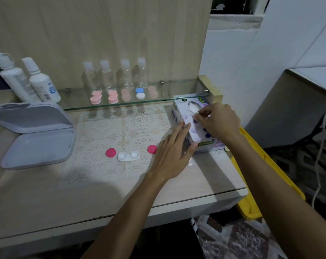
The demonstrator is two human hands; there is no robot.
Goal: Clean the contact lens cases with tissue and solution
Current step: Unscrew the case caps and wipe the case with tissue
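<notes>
White tissue [193, 107] pinched by right hand [217, 121] fingers; left hand [174, 146], fingers spread, steadies tissue box [191, 128]. Best drawn up slowly, one sheet.

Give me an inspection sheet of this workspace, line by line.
Surface: table with a lace mat; glass shelf behind.
Job's things: open white case between two pink caps; tissue box; two solution bottles; closed cases on the shelf.
Clutter: four clear bottles; open grey box.
Grippers: left hand flat against the tissue box; right hand pinching a tissue at its top.
Cables: white cable hanging at right.
Surroundings: yellow bin, white wall.
</notes>
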